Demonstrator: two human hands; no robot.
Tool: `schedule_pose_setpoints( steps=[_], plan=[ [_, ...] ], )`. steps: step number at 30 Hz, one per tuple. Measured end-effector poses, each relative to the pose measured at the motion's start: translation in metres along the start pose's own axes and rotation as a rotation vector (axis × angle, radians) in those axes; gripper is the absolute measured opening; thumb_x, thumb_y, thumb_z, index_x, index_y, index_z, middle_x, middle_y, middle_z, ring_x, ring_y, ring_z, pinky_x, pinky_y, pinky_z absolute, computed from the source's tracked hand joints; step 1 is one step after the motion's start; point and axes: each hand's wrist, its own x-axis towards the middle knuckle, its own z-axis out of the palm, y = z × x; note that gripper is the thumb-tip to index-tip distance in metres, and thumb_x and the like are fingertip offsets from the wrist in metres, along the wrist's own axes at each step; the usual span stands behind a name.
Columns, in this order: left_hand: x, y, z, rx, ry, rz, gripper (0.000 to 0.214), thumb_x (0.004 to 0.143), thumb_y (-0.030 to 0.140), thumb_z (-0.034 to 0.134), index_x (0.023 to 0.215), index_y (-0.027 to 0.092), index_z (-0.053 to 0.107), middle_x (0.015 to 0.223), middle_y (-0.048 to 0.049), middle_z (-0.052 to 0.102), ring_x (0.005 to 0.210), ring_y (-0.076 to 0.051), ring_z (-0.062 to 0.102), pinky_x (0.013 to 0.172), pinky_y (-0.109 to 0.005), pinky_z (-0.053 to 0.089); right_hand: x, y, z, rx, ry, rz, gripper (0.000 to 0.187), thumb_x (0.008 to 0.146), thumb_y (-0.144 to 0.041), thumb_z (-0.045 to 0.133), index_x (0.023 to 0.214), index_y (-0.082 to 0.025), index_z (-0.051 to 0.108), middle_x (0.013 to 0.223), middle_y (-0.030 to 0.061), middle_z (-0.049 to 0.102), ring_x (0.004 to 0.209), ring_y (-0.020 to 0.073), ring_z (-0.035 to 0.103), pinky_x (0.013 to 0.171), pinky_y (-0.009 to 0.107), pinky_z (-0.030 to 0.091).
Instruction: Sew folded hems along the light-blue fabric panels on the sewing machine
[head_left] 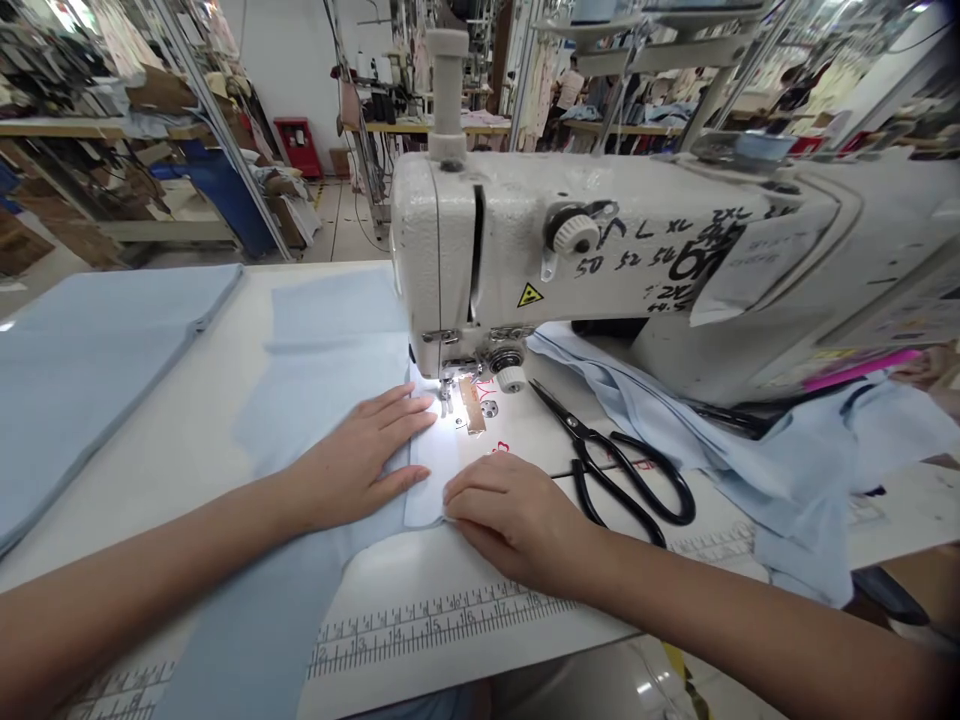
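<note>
Fingers of the left hand (367,455) lie flat and slightly spread on a light-blue cloth panel (330,310), just left of the needle area at the centre of the frame. Right-hand fingers are drawn together, pinching the panel's near edge; that right hand (521,520) rests at lower centre. A paler strip (431,485) along the panel's right side runs up to the presser foot (447,400). Whether the foot is lowered cannot be determined.

Step in hand, as judged: aligning or guiding this edge for a seam. The next move would call for a straight edge, even feed and fingertips clear of the needle.

The sewing machine (487,250) spans upper centre to right. Black-handled scissors (574,425) lie open on the worktop (375,600), right of centre, near the right hand. Loose light-blue cloth (802,500) occupies the right; further folded cloth (97,370) lies at left.
</note>
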Motion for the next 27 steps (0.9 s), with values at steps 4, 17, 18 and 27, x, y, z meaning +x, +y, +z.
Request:
schedule_pose_setpoints(
  steps=[4,17,18,27],
  plan=[
    [0.008,-0.009,-0.002,0.027,0.003,0.004,0.047,0.094,0.043,0.044,0.133,0.017,0.038,0.144,-0.0109,0.041,0.139,-0.03,0.025,0.112,-0.051,0.028,0.007,0.011,-0.001,-0.006,0.039,-0.034,0.019,0.091,-0.011,0.047,0.081,-0.014,0.064,0.082,0.0055,0.068,0.082,0.0156,0.062,0.078,0.03,0.047],
    [0.024,-0.022,-0.011,0.028,0.098,0.089,0.035,0.093,0.038,0.046,0.12,0.016,0.051,0.116,-0.0116,0.059,0.125,-0.029,0.042,0.102,-0.048,0.041,0.026,0.046,-0.007,-0.162,0.048,-0.251,0.025,0.094,-0.011,0.042,0.083,-0.014,0.064,0.089,0.005,0.071,0.088,0.0156,0.064,0.079,0.031,0.05],
    [0.021,-0.015,-0.01,0.013,0.127,0.111,0.03,0.094,0.032,0.044,0.119,0.017,0.051,0.119,-0.0113,0.058,0.125,-0.027,0.043,0.103,-0.046,0.041,0.026,0.047,-0.007,-0.19,0.048,-0.285,0.025,0.094,-0.01,0.042,0.083,-0.014,0.064,0.089,0.0049,0.071,0.089,0.0157,0.064,0.08,0.031,0.051],
    [-0.004,0.017,0.0,-0.127,0.07,0.135,0.027,0.097,0.019,0.04,0.119,0.021,0.055,0.126,-0.008,0.057,0.119,-0.02,0.05,0.099,-0.039,0.047,0.012,0.038,-0.019,-0.128,0.054,-0.142,0.023,0.089,-0.011,0.046,0.106,-0.012,0.063,0.103,0.0095,0.068,0.097,0.0181,0.06,0.087,0.036,0.051]
  ],
)
